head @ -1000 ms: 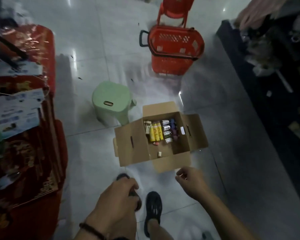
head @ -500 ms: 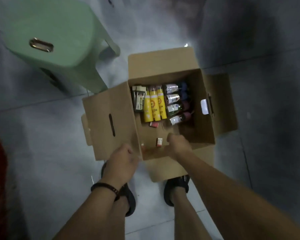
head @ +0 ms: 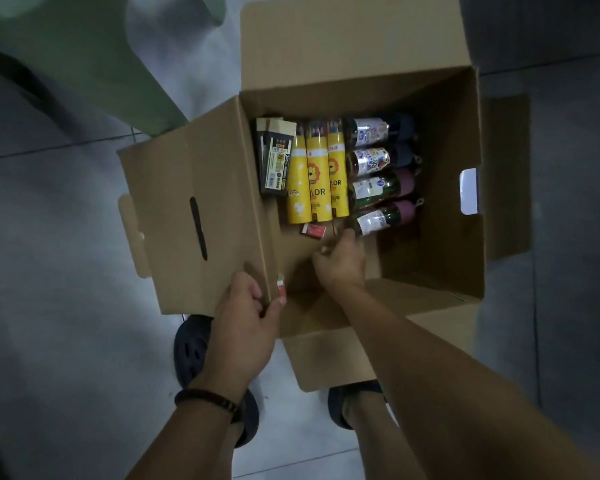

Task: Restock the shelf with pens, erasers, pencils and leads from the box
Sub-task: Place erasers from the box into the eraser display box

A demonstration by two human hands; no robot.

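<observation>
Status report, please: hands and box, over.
Left hand grips box flap. Right hand inside box, near red packet, hold unclear. Nothing in the way.

Left hand (head: 246,317) grips the near corner of the left flap of the box (head: 444,258), fingers curled outside, thumb hooked over the edge. Right arm reaches down into the box, right hand (head: 342,261) low by the near wall, fingers curled under. Can't tell if they're holding anything.

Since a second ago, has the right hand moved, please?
Yes: the right hand went from outside the box to inside it, near the red eraser.
</observation>
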